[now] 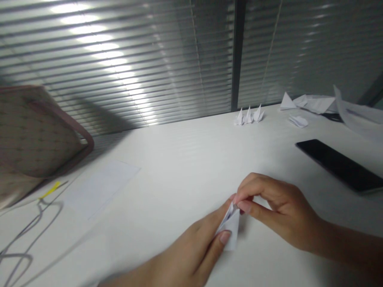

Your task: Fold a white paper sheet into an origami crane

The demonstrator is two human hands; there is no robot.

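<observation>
A small piece of folded white paper (231,227) stands in a narrow point between my two hands, low on the white desk (179,151). My left hand (185,255) grips its lower part between thumb and fingers. My right hand (278,211) pinches its upper tip with thumb and forefinger. Part of the fold is hidden by my fingertips. Farther back, three small white paper folded figures (248,115) stand together near the desk's far edge.
A black smartphone (338,165) lies to the right, with loose paper sheets (356,115) and folded scraps (298,121) behind it. On the left are a flat white sheet (101,187), a beige bag (36,131) and a grey cable (26,239). Window blinds (119,59) stand behind the desk.
</observation>
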